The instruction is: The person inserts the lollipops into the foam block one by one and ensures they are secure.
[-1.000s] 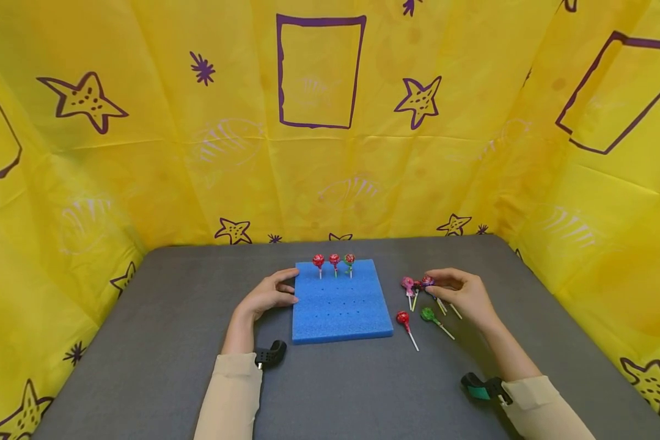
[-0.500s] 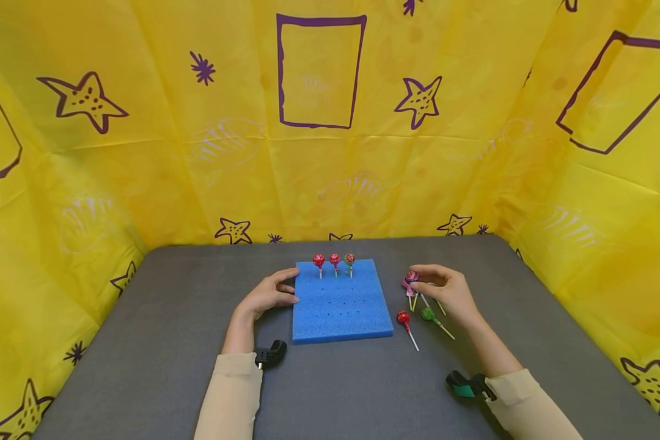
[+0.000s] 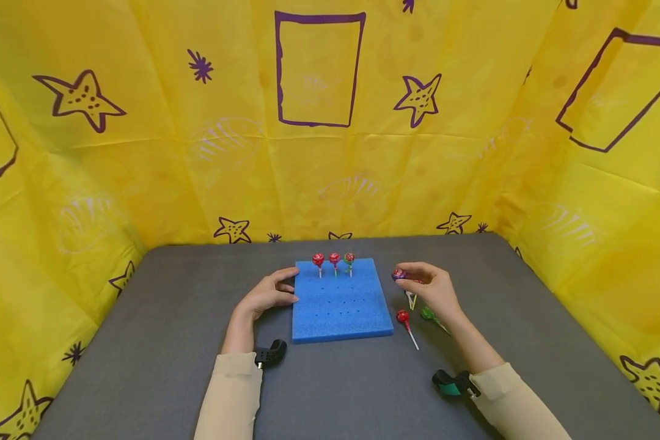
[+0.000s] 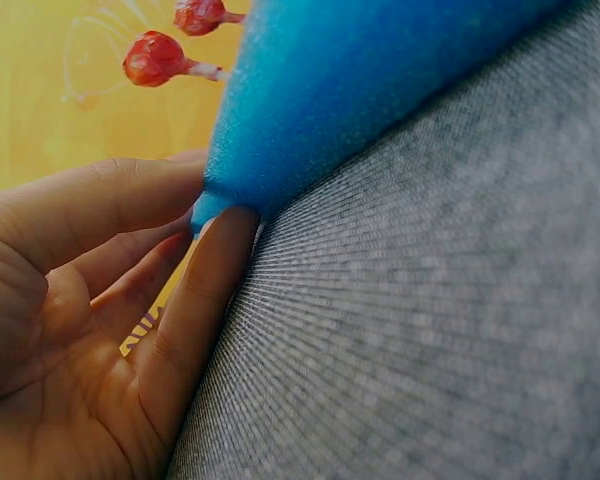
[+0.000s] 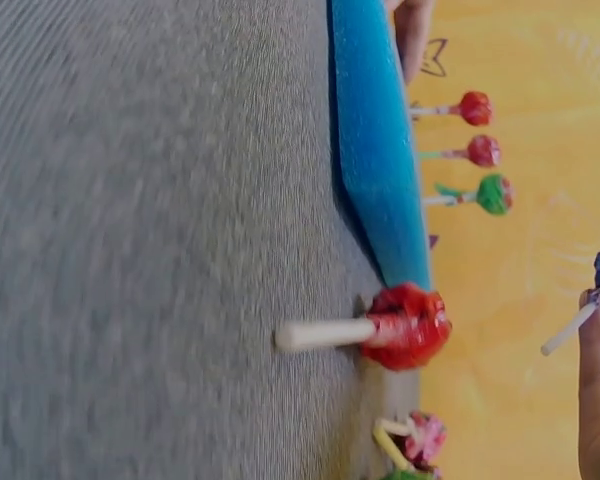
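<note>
Three lollipops (image 3: 334, 263) stand up in a row at the far edge of the blue foam (image 3: 341, 305). Two are red and one is green. The foam lies flat on the grey table (image 3: 159, 342).

The left hand (image 3: 266, 296) rests on the table with its fingers straight, touching the foam's left side.

The right hand (image 3: 431, 292) is lifted just right of the foam. Its fingers pinch a purple lollipop (image 3: 398, 274) by the stick, with the sweet end pointing toward the foam.

Under that hand, more lollipops lie flat on the table: a red one (image 3: 403, 317) nearest the foam, a green one (image 3: 429, 315), and a pink one (image 5: 420, 440) that the hand partly hides.
</note>
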`<control>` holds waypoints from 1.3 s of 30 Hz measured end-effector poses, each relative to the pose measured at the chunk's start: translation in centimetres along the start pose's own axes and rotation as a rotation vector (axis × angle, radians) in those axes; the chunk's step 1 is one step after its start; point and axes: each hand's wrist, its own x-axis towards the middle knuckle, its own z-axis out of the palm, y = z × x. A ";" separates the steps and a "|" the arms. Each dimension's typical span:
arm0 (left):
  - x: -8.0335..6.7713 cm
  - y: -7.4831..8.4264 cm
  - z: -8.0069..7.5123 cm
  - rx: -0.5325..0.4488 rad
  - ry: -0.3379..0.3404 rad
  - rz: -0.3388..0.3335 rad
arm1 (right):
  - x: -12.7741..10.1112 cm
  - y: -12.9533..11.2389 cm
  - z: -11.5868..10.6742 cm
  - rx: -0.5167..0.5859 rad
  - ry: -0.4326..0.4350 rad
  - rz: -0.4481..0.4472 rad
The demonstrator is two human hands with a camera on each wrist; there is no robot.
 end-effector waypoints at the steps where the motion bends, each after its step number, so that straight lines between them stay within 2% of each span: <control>1: 0.0 0.0 0.0 0.002 0.001 0.000 | 0.1 -0.1 0.2 0.000 -0.003 -0.001; 8: -0.1 -0.1 -0.1 0.010 0.007 -0.012 | 0.9 -0.5 1.9 0.017 0.000 -0.003; 21: -0.1 -0.1 -0.1 -0.007 0.000 0.001 | 1.9 -1.5 5.1 0.129 0.007 0.033; 39: -0.1 0.0 0.0 0.001 0.012 -0.012 | 3.1 -2.0 9.4 0.185 0.030 -0.006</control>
